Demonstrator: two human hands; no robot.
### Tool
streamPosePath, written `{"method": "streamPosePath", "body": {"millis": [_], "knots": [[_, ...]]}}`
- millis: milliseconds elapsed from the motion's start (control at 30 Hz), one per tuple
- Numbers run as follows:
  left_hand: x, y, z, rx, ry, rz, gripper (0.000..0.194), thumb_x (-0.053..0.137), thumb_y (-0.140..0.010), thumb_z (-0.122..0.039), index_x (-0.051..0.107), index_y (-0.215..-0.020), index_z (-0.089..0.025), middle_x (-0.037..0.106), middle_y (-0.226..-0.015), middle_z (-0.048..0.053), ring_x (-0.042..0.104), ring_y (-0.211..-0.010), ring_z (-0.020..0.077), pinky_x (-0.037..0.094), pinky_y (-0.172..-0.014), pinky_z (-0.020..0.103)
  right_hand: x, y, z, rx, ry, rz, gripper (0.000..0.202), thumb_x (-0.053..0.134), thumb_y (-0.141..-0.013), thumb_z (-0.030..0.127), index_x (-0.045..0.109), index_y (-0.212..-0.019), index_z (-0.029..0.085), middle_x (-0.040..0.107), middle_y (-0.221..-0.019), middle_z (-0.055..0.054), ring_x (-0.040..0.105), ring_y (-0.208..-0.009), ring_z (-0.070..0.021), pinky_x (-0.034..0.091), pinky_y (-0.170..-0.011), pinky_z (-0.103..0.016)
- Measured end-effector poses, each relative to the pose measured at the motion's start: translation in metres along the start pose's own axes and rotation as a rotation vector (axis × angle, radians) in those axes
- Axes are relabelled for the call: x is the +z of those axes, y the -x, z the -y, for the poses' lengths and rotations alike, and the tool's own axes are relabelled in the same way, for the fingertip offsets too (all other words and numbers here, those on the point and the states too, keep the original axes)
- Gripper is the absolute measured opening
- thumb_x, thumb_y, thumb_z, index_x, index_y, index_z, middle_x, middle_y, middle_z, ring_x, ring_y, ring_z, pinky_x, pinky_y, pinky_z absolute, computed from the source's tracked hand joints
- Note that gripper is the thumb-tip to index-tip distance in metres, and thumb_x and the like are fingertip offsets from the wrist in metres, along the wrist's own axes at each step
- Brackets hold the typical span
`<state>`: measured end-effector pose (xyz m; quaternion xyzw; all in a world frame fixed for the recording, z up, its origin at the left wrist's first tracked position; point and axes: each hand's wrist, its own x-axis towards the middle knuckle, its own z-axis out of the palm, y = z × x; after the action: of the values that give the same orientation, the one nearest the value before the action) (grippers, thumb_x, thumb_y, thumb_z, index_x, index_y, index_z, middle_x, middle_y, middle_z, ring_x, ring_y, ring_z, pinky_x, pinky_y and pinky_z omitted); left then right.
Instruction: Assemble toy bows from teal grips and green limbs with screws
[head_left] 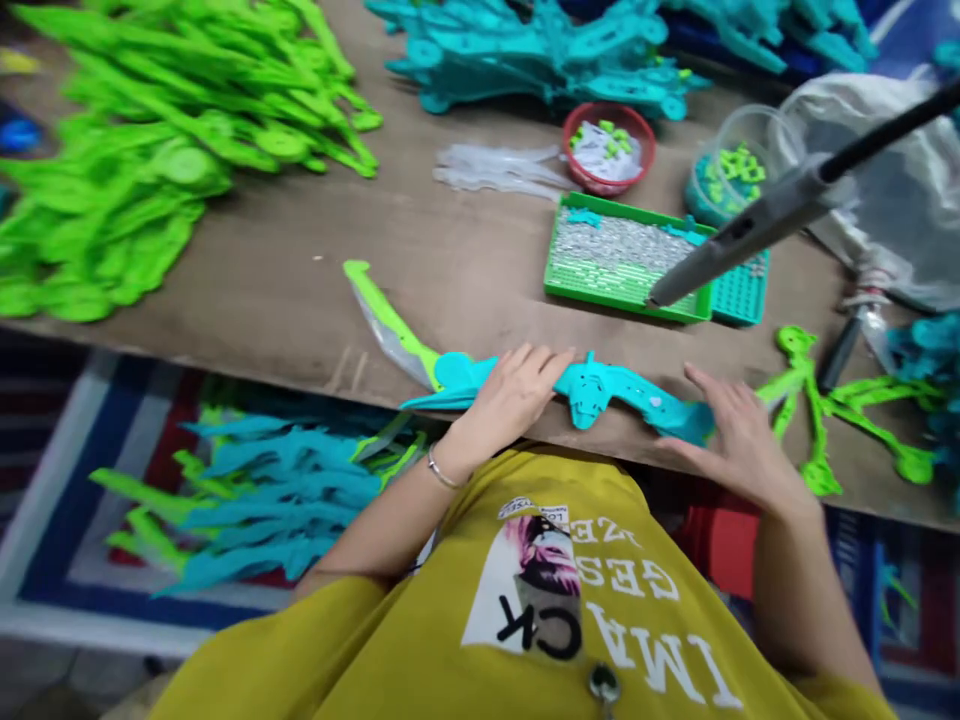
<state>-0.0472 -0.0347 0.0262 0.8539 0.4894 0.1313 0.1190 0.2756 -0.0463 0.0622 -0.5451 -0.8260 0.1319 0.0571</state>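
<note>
A long, bow-shaped turquoise plastic piece [589, 390] lies along the front edge of the table, with a raised, dark-marked middle. A curved lime-green arm [394, 325] with a translucent strip extends from its left end. My left hand [514, 388] is palm down over the piece's left half, fingers together and bent over it; their undersides are hidden. At the right end, my right hand [739, 440] has its thumb and fingers apart around the turquoise plastic, without a closed grip. Just beyond it lie branching lime-green parts [814, 410].
Lime-green parts [187, 130] pile up at far left, turquoise parts [525, 55] at the back. A green tray [626, 260] of small metal pieces stands near a red bowl [609, 150]. A grey electric screwdriver [750, 230] hangs above. Finished-looking pieces [300, 490] lie in a bin below.
</note>
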Motion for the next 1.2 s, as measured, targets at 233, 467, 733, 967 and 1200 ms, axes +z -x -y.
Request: {"method": "streamPosePath", "body": {"millis": [233,467,733,967,1200], "knots": [[-0.015,0.056,0.033,-0.133,-0.138,-0.336,0.035,0.05,-0.09,-0.009,0.069,-0.117,-0.02,0.064,-0.101,0.009,0.059,-0.1,0.0269,0.051,-0.094,0.046,-0.004,0.0,-0.005,-0.319,0.161,0.257,0.048,0.057,-0.097,0.05,0.06,-0.138,0.025,0.08,-0.109,-0.009,0.078,-0.09,-0.0293,0.059,-0.084,-0.045],[0.013,0.128,0.025,-0.98,0.628,-1.329,0.06,0.066,-0.091,-0.048,0.047,-0.144,-0.029,0.053,-0.147,0.011,0.051,-0.14,0.0282,0.044,-0.116,0.048,0.02,-0.045,0.124,-0.591,0.244,0.176,0.034,0.061,-0.097,0.035,0.068,-0.126,0.02,0.079,-0.096,-0.009,0.075,-0.071,-0.0245,0.048,-0.051,-0.032],[0.038,0.208,0.062,-1.556,1.221,-1.57,0.043,0.086,-0.064,-0.02,0.058,-0.096,-0.023,0.062,-0.075,-0.006,0.058,-0.06,0.0099,0.051,-0.062,0.022,0.062,-0.056,0.241,-0.925,0.085,0.231,0.036,0.055,-0.096,0.014,0.065,-0.13,0.009,0.075,-0.111,-0.018,0.07,-0.102,-0.0298,0.057,-0.092,-0.044],[0.049,0.26,0.145,-1.793,1.372,-1.337,0.031,0.064,-0.091,-0.045,0.056,-0.112,-0.023,0.065,-0.111,0.007,0.067,-0.101,0.0215,0.057,-0.091,0.039,0.089,-0.084,0.22,-0.809,-0.159,0.135,0.032,0.056,-0.099,0.019,0.064,-0.129,0.017,0.067,-0.136,-0.016,0.06,-0.123,-0.027,0.048,-0.111,-0.048],[0.124,0.208,0.176,-1.712,1.837,-1.164,0.054,0.055,-0.099,-0.056,0.054,-0.137,-0.018,0.059,-0.138,0.016,0.062,-0.122,0.0278,0.056,-0.098,0.046,0.117,-0.1,0.164,-0.703,-0.419,0.073,0.026,0.057,-0.099,0.022,0.069,-0.122,0.017,0.073,-0.127,-0.015,0.067,-0.119,-0.0271,0.055,-0.104,-0.05]]}}
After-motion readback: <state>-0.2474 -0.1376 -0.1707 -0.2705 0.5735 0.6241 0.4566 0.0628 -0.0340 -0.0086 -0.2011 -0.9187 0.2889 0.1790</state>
